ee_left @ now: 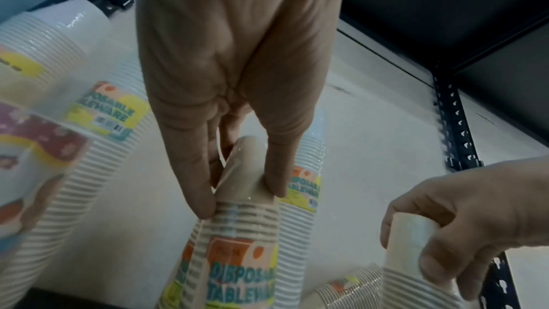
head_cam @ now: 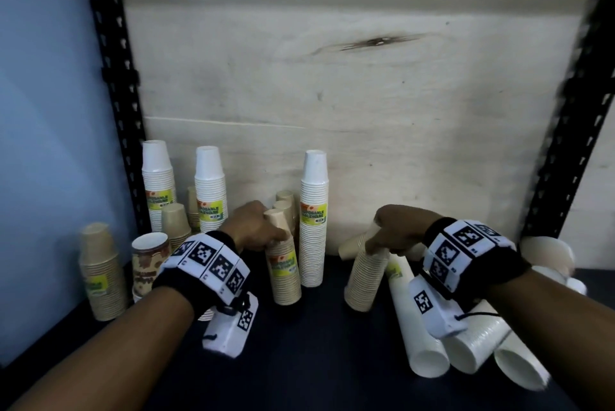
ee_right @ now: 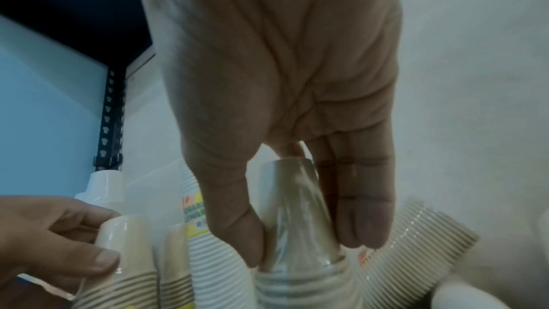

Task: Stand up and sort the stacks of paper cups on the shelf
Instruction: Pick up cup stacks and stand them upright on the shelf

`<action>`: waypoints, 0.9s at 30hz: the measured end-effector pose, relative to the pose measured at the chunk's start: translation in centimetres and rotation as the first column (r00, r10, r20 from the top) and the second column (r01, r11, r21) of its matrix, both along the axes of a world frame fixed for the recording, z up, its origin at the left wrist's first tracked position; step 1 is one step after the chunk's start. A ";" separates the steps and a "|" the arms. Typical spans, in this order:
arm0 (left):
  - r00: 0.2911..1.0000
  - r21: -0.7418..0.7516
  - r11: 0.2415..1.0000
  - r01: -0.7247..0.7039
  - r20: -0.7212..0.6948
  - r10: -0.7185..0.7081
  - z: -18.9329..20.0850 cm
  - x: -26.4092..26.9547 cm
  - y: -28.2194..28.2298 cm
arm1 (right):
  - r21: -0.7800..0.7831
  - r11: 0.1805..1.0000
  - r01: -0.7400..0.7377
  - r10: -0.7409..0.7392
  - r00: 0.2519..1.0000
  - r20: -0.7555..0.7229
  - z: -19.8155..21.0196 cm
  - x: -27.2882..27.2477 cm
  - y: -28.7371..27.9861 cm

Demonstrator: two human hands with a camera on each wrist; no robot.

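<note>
My left hand (head_cam: 263, 227) grips the top of an upright, wrapped brown cup stack (head_cam: 284, 272) on the dark shelf (head_cam: 319, 344); in the left wrist view its thumb and fingers (ee_left: 202, 201) pinch that stack (ee_left: 234, 243). My right hand (head_cam: 386, 237) holds the top of a second brown stack (head_cam: 364, 277), which leans to the right; the right wrist view shows the fingers (ee_right: 359, 224) curled round its top cup (ee_right: 297, 215). A tall white stack (head_cam: 313, 221) stands just right of the left hand's stack.
Two white stacks (head_cam: 209, 187) and brown stacks (head_cam: 100, 274) stand at the back left, with a printed stack (head_cam: 148, 264) near them. Long white stacks (head_cam: 419, 320) lie flat at the right. Black perforated posts (head_cam: 116, 77) flank the shelf, a plywood back panel (head_cam: 366, 94) behind.
</note>
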State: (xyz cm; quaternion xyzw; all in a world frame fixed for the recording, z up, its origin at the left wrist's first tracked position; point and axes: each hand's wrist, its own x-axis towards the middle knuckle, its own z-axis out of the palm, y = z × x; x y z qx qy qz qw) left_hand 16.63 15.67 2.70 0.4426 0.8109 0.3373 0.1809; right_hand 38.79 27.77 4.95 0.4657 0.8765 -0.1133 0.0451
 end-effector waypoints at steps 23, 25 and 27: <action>0.992 -0.082 0.991 0.105 -0.065 -0.111 -2.9 -1.1 -0.1 | -0.319 0.937 -0.141 0.041 0.953 -0.300 -5.2 -1.5 0.9; 0.993 -0.110 0.989 0.101 -0.053 -0.108 -3.9 -1.0 -0.1 | -0.319 0.935 -0.156 0.058 0.953 -0.297 -5.8 -1.5 1.0; 0.992 -0.142 0.985 0.100 -0.068 -0.110 -5.1 -0.9 -0.1 | -0.332 0.929 -0.161 0.056 0.950 -0.307 -6.3 -1.4 1.2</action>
